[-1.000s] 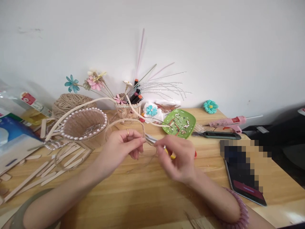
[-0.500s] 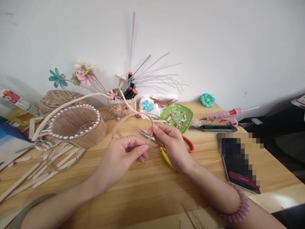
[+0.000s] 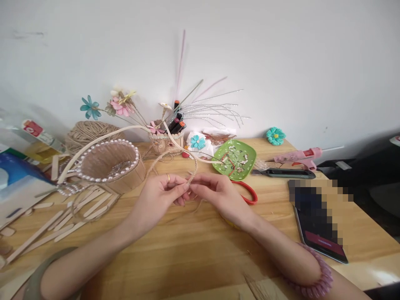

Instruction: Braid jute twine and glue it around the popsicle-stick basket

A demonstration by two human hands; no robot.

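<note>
Jute cord (image 3: 196,164), centre of the frame, arching above the worktop (image 3: 175,258). The left hand (image 3: 159,193) pinches it between thumb and fingertips; the right hand (image 3: 221,196) meets it there, though whether its grip pinches a strand cannot be told. A steady left pinch and even, gentle tension should best keep the fibres together. The scissors (image 3: 254,198), right of centre and partly under the right hand, warrant clearance.

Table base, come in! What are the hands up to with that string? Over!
Left hand pinching twine. Right hand close beside, grip unclear. Twine looping beyond both hands. Red scissors handle partly hidden behind right hand.
</note>
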